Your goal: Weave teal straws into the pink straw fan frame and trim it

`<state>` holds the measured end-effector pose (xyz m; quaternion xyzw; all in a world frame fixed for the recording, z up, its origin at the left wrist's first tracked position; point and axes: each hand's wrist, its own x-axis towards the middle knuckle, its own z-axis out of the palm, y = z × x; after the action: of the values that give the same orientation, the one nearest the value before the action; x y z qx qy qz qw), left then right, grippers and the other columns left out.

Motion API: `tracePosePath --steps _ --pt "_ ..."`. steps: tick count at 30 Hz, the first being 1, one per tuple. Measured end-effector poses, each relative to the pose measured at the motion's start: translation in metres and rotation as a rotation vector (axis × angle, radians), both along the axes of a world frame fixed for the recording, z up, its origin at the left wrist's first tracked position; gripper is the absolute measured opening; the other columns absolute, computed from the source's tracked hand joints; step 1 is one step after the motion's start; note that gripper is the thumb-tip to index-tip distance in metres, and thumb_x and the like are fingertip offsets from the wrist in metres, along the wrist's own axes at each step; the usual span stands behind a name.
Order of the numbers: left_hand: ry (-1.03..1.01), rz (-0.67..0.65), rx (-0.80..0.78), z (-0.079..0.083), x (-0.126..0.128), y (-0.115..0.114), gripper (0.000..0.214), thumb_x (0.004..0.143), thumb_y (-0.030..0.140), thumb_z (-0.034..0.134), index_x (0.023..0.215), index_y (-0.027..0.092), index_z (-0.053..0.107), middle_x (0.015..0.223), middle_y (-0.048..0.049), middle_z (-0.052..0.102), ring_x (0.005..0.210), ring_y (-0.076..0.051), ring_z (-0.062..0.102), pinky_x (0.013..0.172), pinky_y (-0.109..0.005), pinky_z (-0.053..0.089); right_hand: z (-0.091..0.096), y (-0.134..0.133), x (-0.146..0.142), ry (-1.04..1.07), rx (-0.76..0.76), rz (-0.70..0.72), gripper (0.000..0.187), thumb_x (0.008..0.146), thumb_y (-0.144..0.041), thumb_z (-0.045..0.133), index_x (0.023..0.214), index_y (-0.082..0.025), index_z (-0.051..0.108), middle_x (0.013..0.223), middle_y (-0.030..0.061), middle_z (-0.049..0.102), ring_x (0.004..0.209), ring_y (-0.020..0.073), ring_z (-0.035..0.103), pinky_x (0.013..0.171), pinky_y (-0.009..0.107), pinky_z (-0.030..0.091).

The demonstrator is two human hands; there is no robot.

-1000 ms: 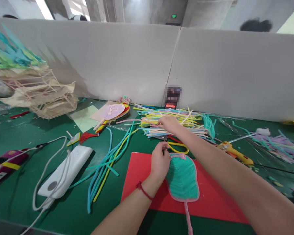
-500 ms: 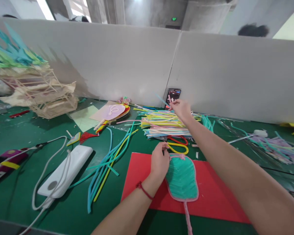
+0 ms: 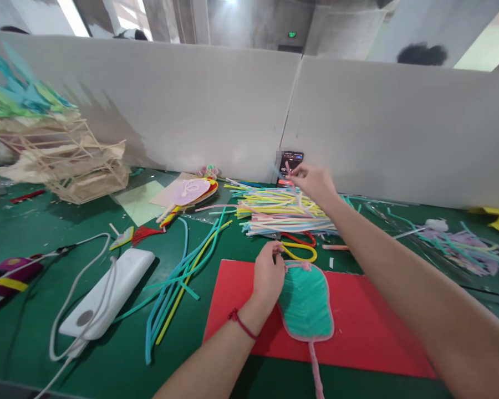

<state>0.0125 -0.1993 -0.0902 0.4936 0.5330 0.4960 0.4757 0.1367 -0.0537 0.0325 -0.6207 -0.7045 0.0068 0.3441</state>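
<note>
Raised over the back of the table, my right hand [image 3: 315, 183] is closed in a pinch on a pink pipe cleaner [image 3: 288, 165]; a blurred light-blue strand shows beside it. My left hand [image 3: 269, 275] rests curled at the upper left edge of a fan-shaped piece [image 3: 305, 305], green with a pink fuzzy border and a pink handle [image 3: 315, 368]. Whatever its fingertips pinch is hidden. The fan lies on a red sheet [image 3: 370, 327]. Just above it are scissors [image 3: 301, 252] with yellow and red handles. Under my right hand lies a pile of multicoloured pipe cleaners [image 3: 274, 210].
To the left are loose blue, green and yellow pipe cleaners [image 3: 183, 282] and a white power bank [image 3: 112, 293] with a cable. Behind them sit a lilac fan [image 3: 191, 191] and a stick model [image 3: 83, 160]. A phone [image 3: 290, 163] leans against the grey partition [image 3: 183, 111].
My right hand stays raised with the pink pipe cleaner, and the light-blue strand beside it now looks fainter. My left hand keeps its place at the fan. The view has shifted slightly.
</note>
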Motion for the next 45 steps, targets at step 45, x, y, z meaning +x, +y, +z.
tracePosePath --steps 45 --pt "-0.317 0.548 0.610 0.103 -0.075 -0.017 0.033 0.091 0.032 0.041 0.113 0.018 0.060 0.125 -0.0083 0.056 0.115 -0.020 0.053 0.096 -0.031 0.043 -0.091 -0.037 0.044 0.247 -0.253 0.124 0.032 0.075 -0.033 0.057 0.102 -0.017 0.064 0.067 0.0022 0.069 0.065 0.0176 0.062 0.066 0.030 0.045"
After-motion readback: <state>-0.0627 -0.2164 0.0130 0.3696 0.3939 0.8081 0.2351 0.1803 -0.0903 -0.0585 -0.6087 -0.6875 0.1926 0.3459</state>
